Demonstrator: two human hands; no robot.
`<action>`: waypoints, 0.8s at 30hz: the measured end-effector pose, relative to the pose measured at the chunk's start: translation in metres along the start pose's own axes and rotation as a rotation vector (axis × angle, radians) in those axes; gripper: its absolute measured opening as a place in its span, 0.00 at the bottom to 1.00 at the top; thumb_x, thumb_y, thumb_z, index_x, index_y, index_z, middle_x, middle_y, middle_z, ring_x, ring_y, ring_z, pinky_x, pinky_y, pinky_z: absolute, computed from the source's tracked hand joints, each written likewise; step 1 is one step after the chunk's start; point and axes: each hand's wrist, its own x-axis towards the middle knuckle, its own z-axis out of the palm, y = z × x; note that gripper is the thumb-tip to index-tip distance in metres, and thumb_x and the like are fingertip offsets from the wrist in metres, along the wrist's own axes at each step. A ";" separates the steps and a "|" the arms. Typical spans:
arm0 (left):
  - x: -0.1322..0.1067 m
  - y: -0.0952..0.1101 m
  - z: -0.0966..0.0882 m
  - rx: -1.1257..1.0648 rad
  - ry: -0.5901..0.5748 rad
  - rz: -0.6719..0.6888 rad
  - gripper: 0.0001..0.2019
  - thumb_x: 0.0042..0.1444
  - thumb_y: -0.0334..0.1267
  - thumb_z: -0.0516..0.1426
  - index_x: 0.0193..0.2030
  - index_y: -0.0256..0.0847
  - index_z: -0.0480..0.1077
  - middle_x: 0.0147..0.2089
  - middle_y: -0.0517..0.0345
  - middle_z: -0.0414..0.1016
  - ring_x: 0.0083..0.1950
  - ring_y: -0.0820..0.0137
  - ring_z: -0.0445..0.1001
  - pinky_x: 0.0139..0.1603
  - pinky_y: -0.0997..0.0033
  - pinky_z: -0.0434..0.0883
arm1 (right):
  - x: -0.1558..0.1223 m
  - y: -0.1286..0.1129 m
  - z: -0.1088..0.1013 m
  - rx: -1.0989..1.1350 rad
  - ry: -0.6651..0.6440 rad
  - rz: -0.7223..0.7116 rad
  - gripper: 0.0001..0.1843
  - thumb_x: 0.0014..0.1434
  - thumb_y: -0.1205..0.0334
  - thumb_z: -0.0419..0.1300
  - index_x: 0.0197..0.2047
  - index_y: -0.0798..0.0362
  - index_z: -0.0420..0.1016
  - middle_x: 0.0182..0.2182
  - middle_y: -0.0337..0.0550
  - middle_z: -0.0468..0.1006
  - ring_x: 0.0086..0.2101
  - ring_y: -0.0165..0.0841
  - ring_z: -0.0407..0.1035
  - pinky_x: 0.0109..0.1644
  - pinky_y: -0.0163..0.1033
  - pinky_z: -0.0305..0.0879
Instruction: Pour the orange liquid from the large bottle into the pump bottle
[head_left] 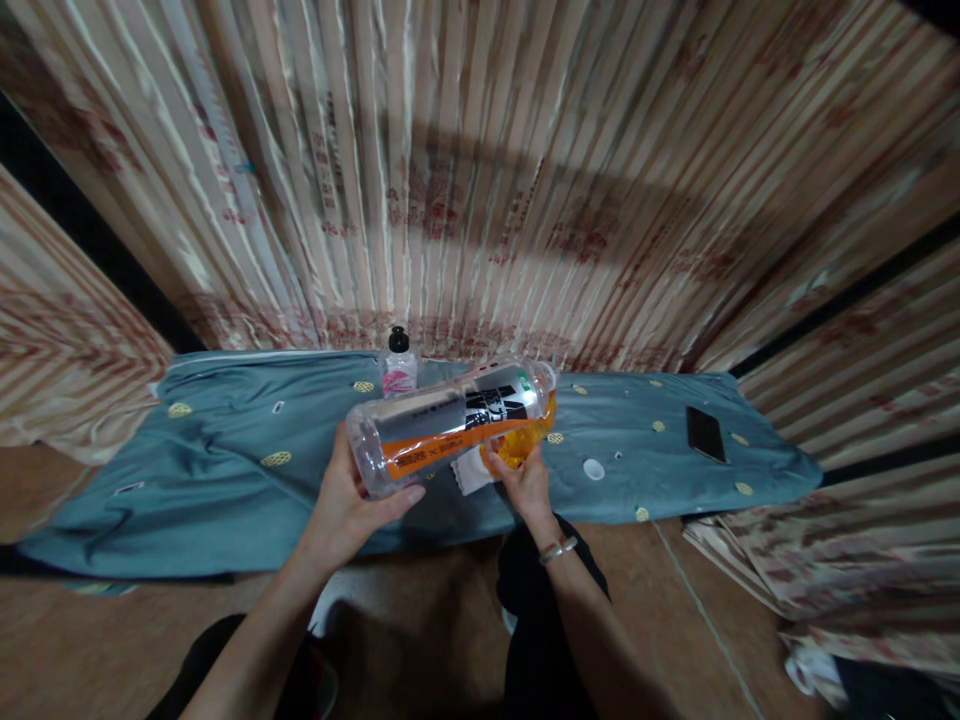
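Observation:
My left hand is wrapped round the base of a large clear plastic bottle with an orange and black label. The bottle lies tilted, its open neck pointing right and slightly up. My right hand is closed on an orange crinkly object just under the bottle's neck; what it is I cannot make out. A white bottle cap lies on the teal cloth to the right. A white piece of paper sits under the bottle.
A teal patterned cloth covers a low surface. On it stand a small bottle with a black cap and a black phone at the right. Striped curtains hang behind. Folded fabric lies at the right.

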 end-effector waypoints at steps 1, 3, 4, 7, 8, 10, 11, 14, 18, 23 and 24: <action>0.000 0.000 0.000 0.002 -0.003 0.005 0.39 0.36 0.41 0.81 0.55 0.44 0.71 0.44 0.58 0.84 0.55 0.48 0.88 0.55 0.51 0.89 | 0.000 -0.001 -0.001 0.002 -0.004 0.030 0.39 0.52 0.36 0.72 0.58 0.52 0.73 0.41 0.53 0.90 0.43 0.52 0.87 0.44 0.48 0.82; 0.000 -0.001 -0.001 0.012 -0.013 0.008 0.39 0.38 0.40 0.81 0.57 0.44 0.70 0.44 0.59 0.83 0.55 0.49 0.88 0.55 0.51 0.89 | 0.001 -0.003 -0.002 0.007 -0.013 0.086 0.40 0.50 0.35 0.73 0.58 0.52 0.73 0.41 0.54 0.90 0.43 0.54 0.87 0.44 0.49 0.81; 0.000 -0.002 -0.001 0.015 -0.014 0.009 0.39 0.39 0.40 0.81 0.57 0.44 0.71 0.44 0.59 0.84 0.55 0.49 0.89 0.55 0.52 0.89 | 0.001 -0.004 -0.002 0.009 -0.016 0.099 0.40 0.50 0.35 0.73 0.57 0.52 0.73 0.41 0.54 0.90 0.43 0.54 0.87 0.45 0.49 0.81; 0.000 -0.002 -0.002 0.012 -0.013 0.015 0.40 0.37 0.39 0.81 0.57 0.45 0.72 0.44 0.58 0.84 0.52 0.49 0.89 0.51 0.53 0.90 | 0.001 -0.005 -0.003 0.021 -0.017 0.101 0.39 0.50 0.36 0.74 0.57 0.51 0.74 0.42 0.54 0.90 0.45 0.54 0.87 0.46 0.49 0.82; -0.001 -0.001 -0.002 0.009 -0.013 0.014 0.39 0.37 0.39 0.81 0.57 0.45 0.72 0.44 0.57 0.84 0.52 0.49 0.89 0.50 0.54 0.90 | 0.001 -0.005 -0.003 0.026 -0.016 0.096 0.39 0.50 0.38 0.74 0.58 0.51 0.74 0.43 0.54 0.90 0.45 0.54 0.86 0.47 0.50 0.82; -0.001 0.000 -0.002 0.006 -0.012 0.013 0.39 0.38 0.38 0.81 0.57 0.45 0.72 0.44 0.57 0.84 0.52 0.49 0.89 0.50 0.55 0.90 | 0.001 -0.005 -0.003 0.038 -0.018 0.089 0.39 0.50 0.39 0.74 0.58 0.52 0.73 0.43 0.54 0.90 0.46 0.54 0.86 0.49 0.51 0.82; -0.001 0.000 -0.002 0.007 -0.012 0.012 0.39 0.38 0.37 0.81 0.57 0.45 0.72 0.44 0.58 0.84 0.53 0.49 0.89 0.51 0.54 0.90 | 0.001 -0.004 -0.003 0.043 -0.021 0.090 0.39 0.50 0.40 0.74 0.59 0.52 0.73 0.43 0.55 0.90 0.46 0.54 0.86 0.49 0.51 0.82; -0.002 -0.001 -0.002 -0.003 -0.012 0.012 0.39 0.38 0.37 0.81 0.57 0.44 0.71 0.43 0.59 0.83 0.53 0.49 0.89 0.53 0.53 0.90 | 0.001 -0.005 -0.003 0.044 -0.030 0.103 0.40 0.50 0.38 0.74 0.58 0.53 0.73 0.43 0.56 0.89 0.45 0.55 0.86 0.48 0.52 0.82; -0.002 -0.002 -0.003 -0.010 -0.019 -0.007 0.39 0.38 0.38 0.81 0.56 0.45 0.70 0.43 0.60 0.83 0.52 0.49 0.89 0.53 0.52 0.90 | 0.000 -0.007 -0.002 0.057 -0.033 0.082 0.39 0.52 0.37 0.73 0.59 0.52 0.73 0.44 0.54 0.89 0.46 0.53 0.86 0.49 0.51 0.82; -0.001 0.003 0.002 0.001 -0.011 0.018 0.39 0.37 0.42 0.82 0.54 0.45 0.69 0.43 0.58 0.83 0.53 0.48 0.89 0.51 0.54 0.90 | -0.002 -0.007 -0.001 0.015 -0.002 0.043 0.37 0.55 0.37 0.72 0.58 0.51 0.73 0.42 0.53 0.90 0.44 0.52 0.87 0.47 0.49 0.82; -0.001 0.004 0.003 -0.005 0.000 0.030 0.39 0.36 0.43 0.82 0.54 0.45 0.69 0.43 0.58 0.83 0.52 0.48 0.89 0.50 0.55 0.90 | -0.002 -0.007 -0.001 0.001 0.004 0.014 0.36 0.55 0.37 0.72 0.58 0.51 0.74 0.42 0.53 0.90 0.43 0.51 0.87 0.46 0.49 0.82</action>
